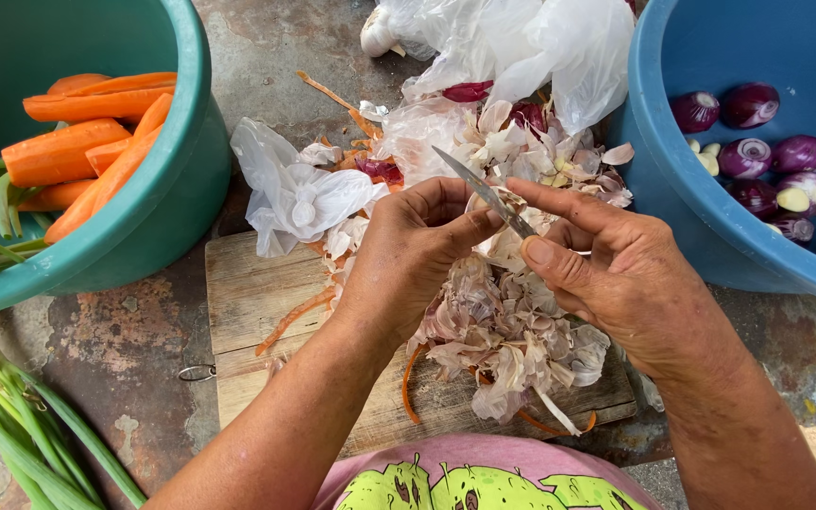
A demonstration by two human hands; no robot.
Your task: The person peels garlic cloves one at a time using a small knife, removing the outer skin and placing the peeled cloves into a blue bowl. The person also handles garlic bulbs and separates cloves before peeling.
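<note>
My right hand (616,274) grips a small knife (484,189), its thin blade pointing up and to the left. My left hand (408,250) is curled around a garlic clove (480,202), pinched at the fingertips right against the blade; most of the clove is hidden. Both hands hover over a heap of pale garlic skins (502,331) lying on a worn wooden cutting board (257,302). Orange carrot peelings are mixed into the heap.
A teal tub (158,217) at left holds peeled carrots (77,142) and green stalks. A blue tub (701,227) at right holds peeled red onions (772,156) and garlic cloves. Crumpled white plastic bags (502,42) lie behind the board. Green onion stalks (11,425) lie at lower left.
</note>
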